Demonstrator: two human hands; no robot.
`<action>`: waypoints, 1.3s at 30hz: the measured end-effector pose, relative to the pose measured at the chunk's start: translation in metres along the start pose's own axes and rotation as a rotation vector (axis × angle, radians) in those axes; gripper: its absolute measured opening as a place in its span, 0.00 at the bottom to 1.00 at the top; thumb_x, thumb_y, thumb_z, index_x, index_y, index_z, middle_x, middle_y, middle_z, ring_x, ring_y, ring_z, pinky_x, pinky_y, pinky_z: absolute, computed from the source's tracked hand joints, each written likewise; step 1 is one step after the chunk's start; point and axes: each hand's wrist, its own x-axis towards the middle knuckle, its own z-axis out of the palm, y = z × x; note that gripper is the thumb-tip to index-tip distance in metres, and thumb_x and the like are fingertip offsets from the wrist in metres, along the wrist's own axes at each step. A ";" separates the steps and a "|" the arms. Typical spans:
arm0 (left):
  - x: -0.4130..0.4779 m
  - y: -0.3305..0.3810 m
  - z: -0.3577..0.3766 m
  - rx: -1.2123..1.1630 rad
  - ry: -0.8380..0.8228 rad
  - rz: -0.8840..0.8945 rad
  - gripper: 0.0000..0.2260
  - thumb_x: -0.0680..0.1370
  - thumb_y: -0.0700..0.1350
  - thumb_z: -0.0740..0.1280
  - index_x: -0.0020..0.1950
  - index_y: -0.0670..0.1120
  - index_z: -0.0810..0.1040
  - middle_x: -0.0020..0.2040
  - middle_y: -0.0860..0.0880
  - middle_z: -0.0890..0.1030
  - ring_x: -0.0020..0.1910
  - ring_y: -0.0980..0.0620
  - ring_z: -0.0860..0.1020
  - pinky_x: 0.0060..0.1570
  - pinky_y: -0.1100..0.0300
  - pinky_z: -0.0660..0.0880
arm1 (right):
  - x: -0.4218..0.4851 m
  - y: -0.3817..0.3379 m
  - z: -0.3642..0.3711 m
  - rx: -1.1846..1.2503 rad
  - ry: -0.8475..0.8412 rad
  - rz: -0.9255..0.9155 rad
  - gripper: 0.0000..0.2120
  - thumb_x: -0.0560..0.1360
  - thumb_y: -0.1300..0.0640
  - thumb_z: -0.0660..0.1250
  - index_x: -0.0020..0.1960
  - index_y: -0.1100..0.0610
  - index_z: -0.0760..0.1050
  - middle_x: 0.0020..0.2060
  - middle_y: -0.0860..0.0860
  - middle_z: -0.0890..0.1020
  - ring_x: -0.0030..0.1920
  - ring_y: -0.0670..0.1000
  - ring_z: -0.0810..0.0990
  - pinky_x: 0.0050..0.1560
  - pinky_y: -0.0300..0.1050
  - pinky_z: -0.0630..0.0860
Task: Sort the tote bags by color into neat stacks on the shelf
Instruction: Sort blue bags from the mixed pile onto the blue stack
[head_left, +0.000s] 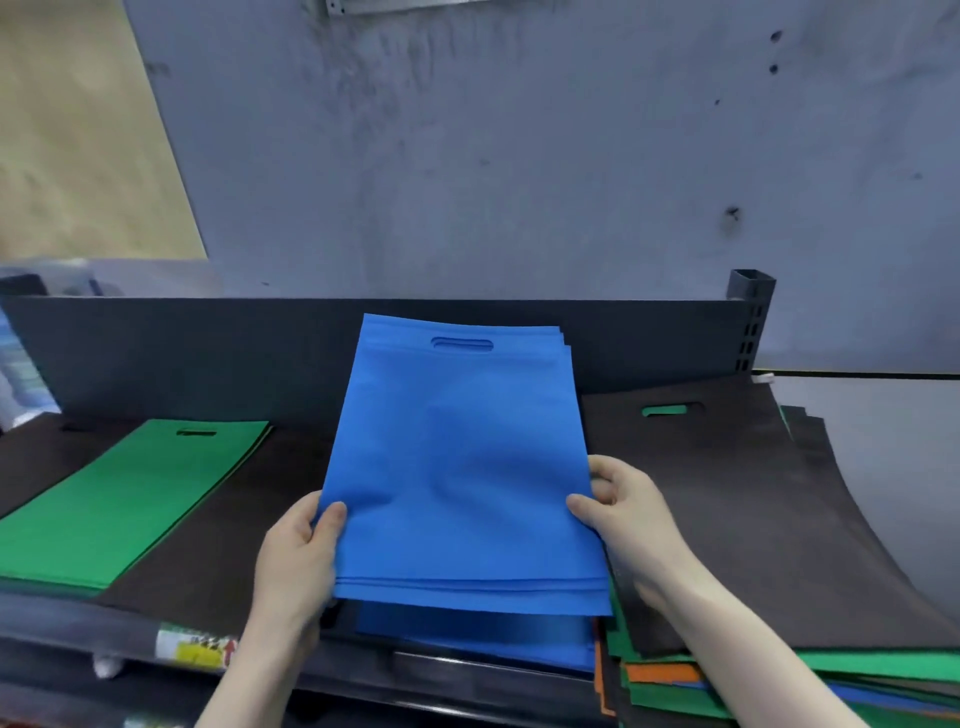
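**Blue stack at risk of fanning out**

Left hand and right hand pinching the blue tote bags by both side edges, above the shelf; top edges already stepped, liable to slide toward the mixed pile

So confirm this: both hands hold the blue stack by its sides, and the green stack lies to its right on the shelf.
Wrong on one point. The head view shows the green stack to the left of the blue stack, not the right. Both the left hand and right hand do hold its sides.
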 end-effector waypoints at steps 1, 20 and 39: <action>0.003 0.001 -0.007 -0.035 -0.007 -0.020 0.11 0.82 0.39 0.59 0.47 0.48 0.80 0.43 0.48 0.84 0.42 0.48 0.81 0.40 0.53 0.74 | 0.002 -0.002 0.004 0.023 0.001 -0.007 0.14 0.75 0.71 0.62 0.53 0.56 0.77 0.42 0.53 0.86 0.41 0.51 0.85 0.38 0.46 0.80; 0.032 -0.051 -0.021 0.105 -0.216 -0.194 0.11 0.81 0.38 0.58 0.47 0.46 0.80 0.38 0.42 0.82 0.32 0.46 0.76 0.29 0.59 0.68 | 0.016 0.032 0.017 -1.445 0.171 0.095 0.04 0.72 0.63 0.60 0.44 0.57 0.65 0.45 0.51 0.69 0.55 0.57 0.74 0.40 0.46 0.65; 0.030 -0.045 0.031 1.073 -0.357 0.119 0.11 0.75 0.51 0.65 0.55 0.49 0.70 0.49 0.52 0.77 0.49 0.48 0.77 0.41 0.57 0.72 | 0.016 0.038 0.014 -1.505 0.161 0.082 0.02 0.73 0.61 0.61 0.45 0.57 0.68 0.58 0.53 0.76 0.59 0.58 0.73 0.42 0.46 0.68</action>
